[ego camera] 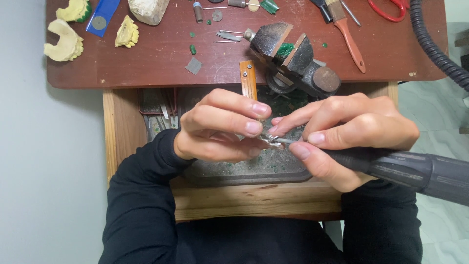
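Pinching small silver piece (269,141) in left hand (217,127) | right hand (349,134) gripping rotary handpiece (405,171)

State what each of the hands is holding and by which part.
The left hand pinches a small silvery metal piece between fingertips and thumb at its left end. The right hand grips a dark grey rotary handpiece pen-like near its front tip.

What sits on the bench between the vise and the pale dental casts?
In the head view, between vise and casts: green wax bits and a grey square scrap.
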